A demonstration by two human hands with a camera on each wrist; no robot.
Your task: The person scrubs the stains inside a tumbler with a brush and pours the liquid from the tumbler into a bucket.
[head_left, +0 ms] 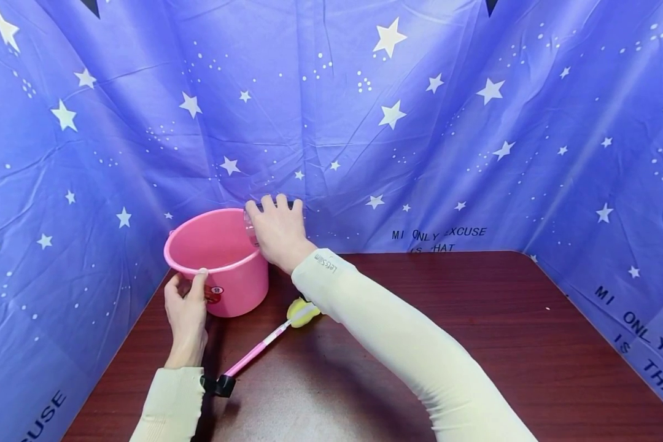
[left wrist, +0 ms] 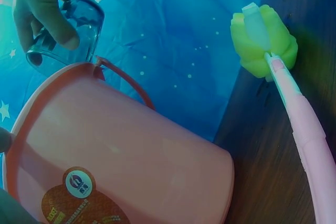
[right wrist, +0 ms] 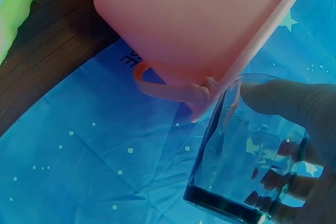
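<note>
A pink bucket stands upright on the left of the table, a label on its side. My left hand grips it at the near rim, the thumb over the edge. At the far right of the rim, my right hand holds a clear drinking glass, fingers around one side and thumb on the other. The glass is tilted, its mouth end by the bucket's rim; whether anything is inside it I cannot tell. In the left wrist view the same glass shows above the rim.
A sponge brush with a yellow-green head and a pink handle lies on the dark red wooden table right of the bucket. Blue star-patterned cloth hangs behind and at both sides. The bucket's handle hangs down at its side.
</note>
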